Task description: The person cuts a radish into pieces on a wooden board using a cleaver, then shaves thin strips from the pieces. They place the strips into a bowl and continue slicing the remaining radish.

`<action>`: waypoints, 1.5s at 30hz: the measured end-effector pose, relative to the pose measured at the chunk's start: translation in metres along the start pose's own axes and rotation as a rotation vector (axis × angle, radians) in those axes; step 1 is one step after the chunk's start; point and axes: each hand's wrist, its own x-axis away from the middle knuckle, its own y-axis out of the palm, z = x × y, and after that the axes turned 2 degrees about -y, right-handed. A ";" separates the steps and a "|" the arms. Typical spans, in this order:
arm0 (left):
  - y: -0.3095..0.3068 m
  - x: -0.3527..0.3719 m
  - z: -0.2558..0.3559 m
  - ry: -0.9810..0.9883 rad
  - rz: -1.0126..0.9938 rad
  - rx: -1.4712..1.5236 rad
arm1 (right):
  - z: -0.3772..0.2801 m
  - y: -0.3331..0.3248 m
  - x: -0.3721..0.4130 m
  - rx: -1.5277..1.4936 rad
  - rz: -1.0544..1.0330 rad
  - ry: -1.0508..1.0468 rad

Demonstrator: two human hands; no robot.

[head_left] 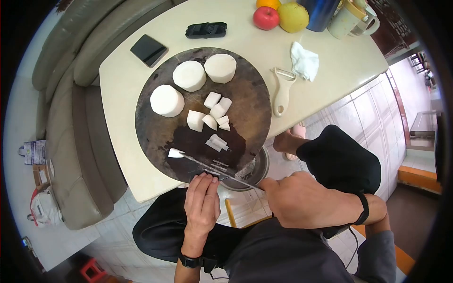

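Note:
A round dark cutting board (245,101) lies on a cream table and carries three thick white radish rounds (166,100) and several smaller white chunks (213,113). My right hand (302,200) grips a knife (207,166) whose blade lies flat across the board's near edge, with a white piece (175,153) at its tip. Thin white strips (218,165) lie beside the blade. My left hand (202,205) rests with fingers flat at the board's near edge, fingertips touching the strips by the blade.
A peeler (282,92) and a crumpled tissue (305,61) lie right of the board. A phone (148,50), a black case (206,29), fruit (266,18) and mugs (348,19) sit further back. A metal bowl (255,172) shows under the table edge. A sofa (61,118) stands left.

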 end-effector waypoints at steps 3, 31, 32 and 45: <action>-0.003 0.000 0.000 0.001 0.036 0.025 | 0.005 -0.006 0.004 -0.029 0.041 0.022; -0.016 -0.071 0.003 -0.256 -0.130 -0.137 | 0.022 -0.021 0.022 -0.130 0.201 0.027; -0.017 -0.078 0.005 -0.301 -0.149 -0.141 | 0.022 -0.021 0.022 -0.129 0.205 0.031; -0.011 -0.074 0.007 -0.365 -0.126 -0.120 | 0.022 -0.024 0.026 -0.140 0.142 0.059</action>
